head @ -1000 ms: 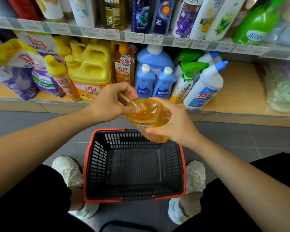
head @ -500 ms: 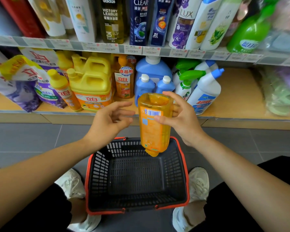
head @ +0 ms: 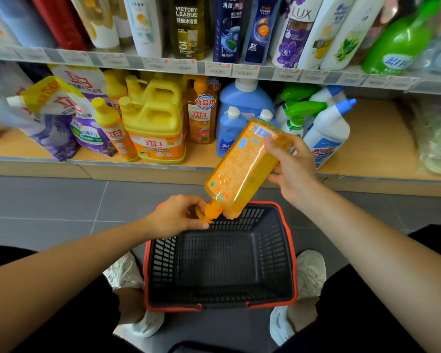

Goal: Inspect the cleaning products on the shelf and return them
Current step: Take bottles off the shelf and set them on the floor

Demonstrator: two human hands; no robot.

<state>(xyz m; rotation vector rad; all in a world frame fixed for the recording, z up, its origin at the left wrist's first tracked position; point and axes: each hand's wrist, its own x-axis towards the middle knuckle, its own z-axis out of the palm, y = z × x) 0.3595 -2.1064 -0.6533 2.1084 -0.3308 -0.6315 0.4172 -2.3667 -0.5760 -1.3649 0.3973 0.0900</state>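
The bottle (head: 242, 169), orange and see-through with a printed back label, hangs at the middle of the frame, tilted with its base up toward the right and its cap (head: 210, 213) down toward the left (close to upside down). The right hand (head: 294, 169) grips the base end: fingers curled over the upper side beside the barcode, thumb under the lower edge, closed firmly round the body. The left hand (head: 177, 215) pinches the cap, fingers bent round it and thumb below; the flip lid looks partly lifted, though that is hard to tell.

Both forearms reach in from the lower corners of the frame and meet at the bottle, the right wrist bent upward, the left nearly level.

Just below the cap sits a basket (head: 294, 276), dark with a red rim, on the grey floor (head: 61, 200) between two white shoes (head: 312, 271). Behind the bottle, across the middle of the frame, runs the shelf (head: 377, 149) with a yellow jug (head: 155, 123), blue bottles (head: 243, 100) and a white spray bottle (head: 327, 133) just beside the right hand.
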